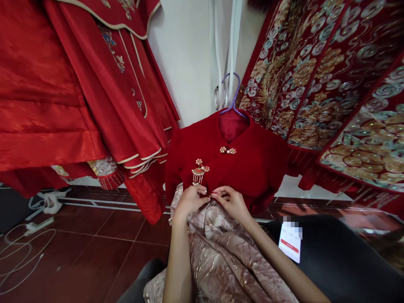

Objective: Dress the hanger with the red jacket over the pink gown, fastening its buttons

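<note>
Against a dark-red velvety jacket [252, 153], above shiny mauve patterned fabric [214, 248], the left hand [191, 202] and right hand [232, 204] pinched a tiny gold-coloured piece [210, 195].

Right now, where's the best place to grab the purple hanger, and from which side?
Likely its neck: pinch the purple hanger from the front, just above the collar of the red top. The slim stem shows bare there, while its arms run down inside the collar. The left hand and right hand are lower down, away from it.
</note>
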Motion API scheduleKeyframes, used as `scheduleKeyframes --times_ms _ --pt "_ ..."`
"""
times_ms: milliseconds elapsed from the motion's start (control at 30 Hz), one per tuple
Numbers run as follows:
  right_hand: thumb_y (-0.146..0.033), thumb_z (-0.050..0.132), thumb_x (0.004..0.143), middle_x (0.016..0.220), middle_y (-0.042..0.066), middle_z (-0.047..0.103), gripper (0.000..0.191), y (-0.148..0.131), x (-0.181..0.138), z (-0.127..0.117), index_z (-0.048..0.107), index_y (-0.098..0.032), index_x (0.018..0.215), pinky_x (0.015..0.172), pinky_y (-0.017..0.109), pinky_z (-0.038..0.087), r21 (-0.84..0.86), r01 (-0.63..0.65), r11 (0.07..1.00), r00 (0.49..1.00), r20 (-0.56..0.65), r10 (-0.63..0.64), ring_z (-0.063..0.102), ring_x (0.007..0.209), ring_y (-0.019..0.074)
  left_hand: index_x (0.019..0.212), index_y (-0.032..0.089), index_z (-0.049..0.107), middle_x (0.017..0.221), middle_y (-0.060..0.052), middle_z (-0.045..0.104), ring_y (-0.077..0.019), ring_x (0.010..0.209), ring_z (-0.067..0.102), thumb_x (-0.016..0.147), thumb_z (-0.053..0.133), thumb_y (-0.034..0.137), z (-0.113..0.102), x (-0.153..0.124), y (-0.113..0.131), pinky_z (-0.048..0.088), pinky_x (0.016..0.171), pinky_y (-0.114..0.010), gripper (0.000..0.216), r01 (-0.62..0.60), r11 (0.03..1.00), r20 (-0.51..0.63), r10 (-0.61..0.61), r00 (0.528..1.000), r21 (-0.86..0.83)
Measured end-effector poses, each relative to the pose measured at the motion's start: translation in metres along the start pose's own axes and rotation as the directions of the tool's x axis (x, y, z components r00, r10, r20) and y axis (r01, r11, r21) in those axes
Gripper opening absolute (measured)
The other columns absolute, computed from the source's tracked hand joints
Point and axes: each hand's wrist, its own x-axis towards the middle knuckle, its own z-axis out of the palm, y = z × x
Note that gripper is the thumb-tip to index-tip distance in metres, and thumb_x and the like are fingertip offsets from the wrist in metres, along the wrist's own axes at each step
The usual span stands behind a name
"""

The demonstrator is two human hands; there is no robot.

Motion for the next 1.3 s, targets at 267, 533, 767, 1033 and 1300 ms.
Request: scheduleKeyframes --times_ms 267,533,767,1033,1300 --pt "-0.038 0.064 0.082 0.088 0.007 0.07 0.022 -0.004 0.015 0.019 0.07 -0.018 0.089 0.064 0.027 0.056 0.039 0.06 0.997 0.997 -0.041 -0.058 0.066 0.075 0.0167 0.085 0.017 0.075 0.085 -0.009 0.076 -0.0196 0.076 0.07 0.071 0.071 0.026 -0.005 0.003 0.003 0.053 0.07 -0.027 0.018 0.049 0.998 -0.081 -0.046 0.996 0.029" --pt "-0.033 0.059 0.086 0.09 0.006 0.066 0.019 0.0 0.016 0.026 0.068 -0.018 0.091 0.067 0.028 0.057 -0.046 0.124 0.991 0.99 -0.067 -0.127 0.065 0.075 0.0155 0.08 0.016 0.076 0.084 -0.01 0.076 -0.0209 0.078 0.072 0.073 0.068 0.018 0.001 0.006 0.001 0.054 0.072 -0.029 0.011 0.062 0.994 -0.175 -0.046 0.984 0.088" --pt "-0.032 0.058 0.087 0.092 0.006 0.064 0.018 -0.002 0.013 0.028 0.067 -0.018 0.093 0.069 0.028 0.057 -0.056 0.12 0.991 0.99 -0.073 -0.124 0.064 0.076 0.0158 0.081 0.02 0.075 0.082 -0.007 0.076 -0.0202 0.079 0.072 0.073 0.065 0.015 -0.003 0.004 0.0 0.053 0.073 -0.029 0.014 0.029 0.996 -0.155 -0.016 0.988 0.081" --pt "-0.032 0.054 0.089 0.088 0.006 0.066 0.018 -0.013 0.011 0.0 0.065 -0.018 0.094 0.061 0.025 0.052 -0.115 0.08 0.99 0.982 -0.162 -0.098 0.064 0.076 0.0165 0.084 0.022 0.071 0.082 -0.002 0.075 -0.0161 0.078 0.07 0.074 0.061 0.016 -0.027 -0.005 -0.007 0.051 0.069 -0.023 0.015 -0.005 0.997 -0.248 0.023 0.968 0.074" --pt "-0.033 0.055 0.087 0.085 0.004 0.067 0.017 -0.003 0.004 0.011 0.064 -0.019 0.093 0.068 0.028 0.052 -0.121 0.058 0.991 0.993 -0.093 -0.07 0.065 0.073 0.0159 0.092 0.024 0.073 0.084 0.0 0.075 -0.0141 0.075 0.067 0.08 0.059 0.018 -0.015 -0.007 0.011 0.047 0.076 -0.024 0.019 -0.156 0.948 -0.031 0.171 0.985 0.277"
